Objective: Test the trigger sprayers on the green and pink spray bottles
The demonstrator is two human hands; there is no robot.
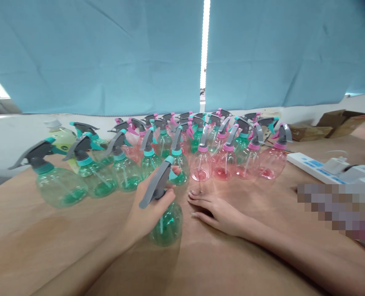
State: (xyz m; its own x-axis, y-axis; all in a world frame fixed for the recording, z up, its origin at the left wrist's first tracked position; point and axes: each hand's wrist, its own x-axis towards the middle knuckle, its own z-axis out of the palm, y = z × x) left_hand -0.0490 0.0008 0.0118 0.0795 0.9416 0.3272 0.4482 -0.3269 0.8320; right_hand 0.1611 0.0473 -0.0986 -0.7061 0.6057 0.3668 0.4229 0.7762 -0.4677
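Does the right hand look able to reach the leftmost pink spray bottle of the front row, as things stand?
Probably yes: the right hand lies on the table, apparently empty, and no object shows between it and that pink spray bottle.

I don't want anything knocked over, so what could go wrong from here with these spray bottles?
The left hand grips a green spray bottle near its top, close to the row of other green spray bottles, so a careless swing might topple one. These stand crowded, so one tipping could knock its neighbours. A power strip with plugs lies beside the rightmost pink spray bottle; if that fell, it might hit the strip.
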